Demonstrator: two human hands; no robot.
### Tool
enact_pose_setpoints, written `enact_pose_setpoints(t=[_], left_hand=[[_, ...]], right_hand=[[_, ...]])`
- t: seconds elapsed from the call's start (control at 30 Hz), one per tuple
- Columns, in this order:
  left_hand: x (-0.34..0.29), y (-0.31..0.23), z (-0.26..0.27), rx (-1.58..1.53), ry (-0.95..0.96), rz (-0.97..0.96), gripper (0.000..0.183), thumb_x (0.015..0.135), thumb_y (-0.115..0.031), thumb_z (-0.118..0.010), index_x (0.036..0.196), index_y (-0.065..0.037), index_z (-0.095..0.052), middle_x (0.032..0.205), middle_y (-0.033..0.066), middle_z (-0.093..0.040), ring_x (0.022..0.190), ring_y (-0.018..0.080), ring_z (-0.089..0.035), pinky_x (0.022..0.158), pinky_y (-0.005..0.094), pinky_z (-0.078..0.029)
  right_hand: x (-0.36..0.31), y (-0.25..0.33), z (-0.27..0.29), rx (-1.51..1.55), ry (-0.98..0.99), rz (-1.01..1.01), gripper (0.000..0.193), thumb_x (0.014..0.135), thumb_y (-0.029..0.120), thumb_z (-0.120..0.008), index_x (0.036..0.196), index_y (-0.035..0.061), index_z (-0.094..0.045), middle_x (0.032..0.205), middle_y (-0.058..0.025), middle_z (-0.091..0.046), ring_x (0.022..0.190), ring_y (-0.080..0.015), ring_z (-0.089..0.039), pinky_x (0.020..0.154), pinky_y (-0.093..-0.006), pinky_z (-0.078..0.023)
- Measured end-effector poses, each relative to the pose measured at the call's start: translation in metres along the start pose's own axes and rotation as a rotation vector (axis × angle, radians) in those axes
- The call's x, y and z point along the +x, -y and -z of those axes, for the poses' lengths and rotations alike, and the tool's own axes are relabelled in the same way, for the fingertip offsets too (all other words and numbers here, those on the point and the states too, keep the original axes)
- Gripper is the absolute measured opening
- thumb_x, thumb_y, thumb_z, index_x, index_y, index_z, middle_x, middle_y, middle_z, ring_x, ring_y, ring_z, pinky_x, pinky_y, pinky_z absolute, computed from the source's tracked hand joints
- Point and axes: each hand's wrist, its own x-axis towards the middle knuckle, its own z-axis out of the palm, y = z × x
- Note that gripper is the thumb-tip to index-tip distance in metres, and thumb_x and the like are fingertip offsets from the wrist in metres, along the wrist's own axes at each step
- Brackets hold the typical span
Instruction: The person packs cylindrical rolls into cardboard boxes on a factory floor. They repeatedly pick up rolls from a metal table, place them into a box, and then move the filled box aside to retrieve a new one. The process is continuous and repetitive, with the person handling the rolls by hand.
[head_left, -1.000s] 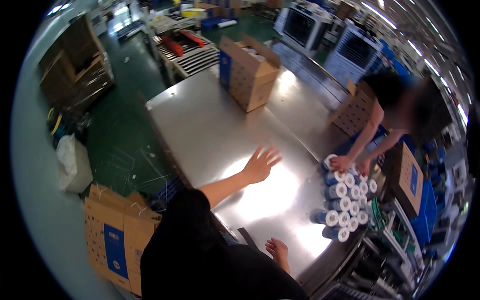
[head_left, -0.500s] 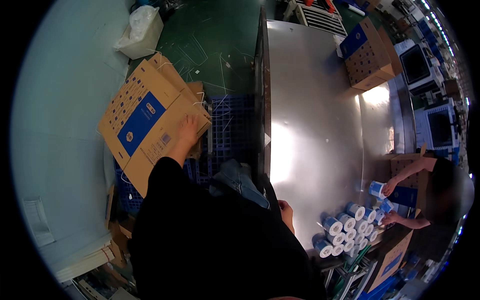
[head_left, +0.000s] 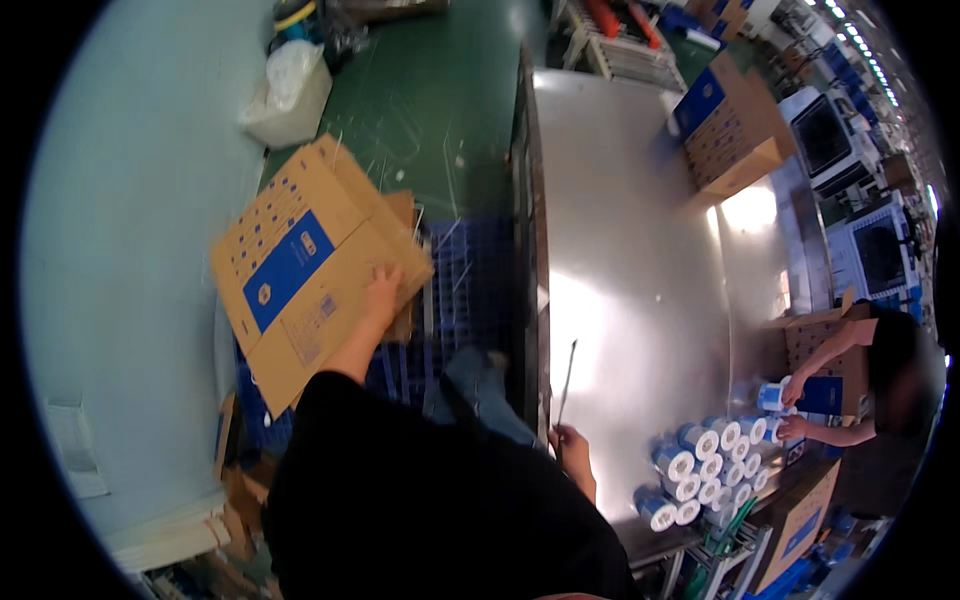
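Observation:
My left hand (head_left: 382, 292) lies on top of a stack of flattened cardboard cartons (head_left: 345, 255), fingers spread near the right-hand edge. The top carton is brown with a blue panel and small blue marks. At the left edge of the metal table, my right hand (head_left: 573, 452) is closed around a thin, dark, rod-like tool (head_left: 568, 378) that points up and away over the tabletop. Its exact kind does not show. My thumb side is visible; the rest of the grip is partly hidden.
The shiny metal table (head_left: 625, 210) fills the right side. Several blue-and-white cylindrical cans (head_left: 710, 465) stand grouped near its front. A co-worker's hands (head_left: 792, 400) hold cans beside an open carton (head_left: 835, 350). Another carton (head_left: 735, 130) stands farther back. A blue plastic pallet (head_left: 460, 270) lies underneath.
The thin dark tool has come into view in my right hand, raised above the table edge. My left hand stays on the cartons. The co-worker's hands have shifted among the cans.

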Motion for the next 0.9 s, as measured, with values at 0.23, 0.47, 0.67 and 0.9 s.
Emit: enact_pose_setpoints(t=[0.23, 0.47, 0.67, 0.9], left_hand=[[0.041, -0.108, 0.344, -0.066, -0.546, -0.229, 0.049, 0.078, 0.003, -0.055, 0.126, -0.007, -0.052, 0.105, 0.0123, -0.066, 0.082, 0.0267, -0.068, 0.068, 0.0343, -0.055], [-0.054, -0.176, 0.464, -0.342, -0.502, -1.141, 0.041, 0.074, 0.006, -0.056, 0.114, -0.006, -0.062, 0.103, 0.0091, -0.069, 0.086, 0.0224, -0.070, 0.070, 0.0320, -0.055], [-0.017, -0.209, 0.483, -0.818, 0.139, -1.728, 0.019, 0.086, -0.014, -0.060, 0.100, -0.002, -0.066, 0.096, 0.0173, -0.069, 0.091, 0.0326, -0.068, 0.078, 0.0391, -0.056], [0.074, -0.302, 0.397, -1.332, 0.262, -1.099, 0.022, 0.077, 0.002, -0.068, 0.097, 0.000, -0.059, 0.094, 0.0080, -0.065, 0.090, 0.0145, -0.062, 0.083, 0.0291, -0.049]], right_hand=[[0.014, 0.000, 0.101, 0.244, -0.517, 0.073, 0.026, 0.086, 0.019, -0.064, 0.103, -0.0002, -0.066, 0.083, -0.0090, -0.069, 0.073, -0.0127, -0.063, 0.066, -0.0275, -0.049], [-0.019, 0.127, 0.161, 0.002, -0.757, 0.408, 0.086, 0.069, 0.018, -0.082, 0.139, 0.0015, -0.035, 0.140, -0.0213, -0.039, 0.126, -0.0344, -0.043, 0.100, -0.0428, -0.040], [-0.095, 0.135, 0.234, -0.605, -1.095, 0.389, 0.091, 0.060, 0.021, -0.084, 0.136, 0.0081, -0.036, 0.142, -0.0154, -0.036, 0.138, -0.0350, -0.024, 0.109, -0.0586, -0.015], [-0.201, 0.103, 0.227, -0.539, -1.380, 0.355, 0.025, 0.063, 0.006, -0.080, 0.081, 0.0078, -0.063, 0.079, -0.0063, -0.063, 0.080, -0.0267, -0.058, 0.074, -0.0362, -0.043]])
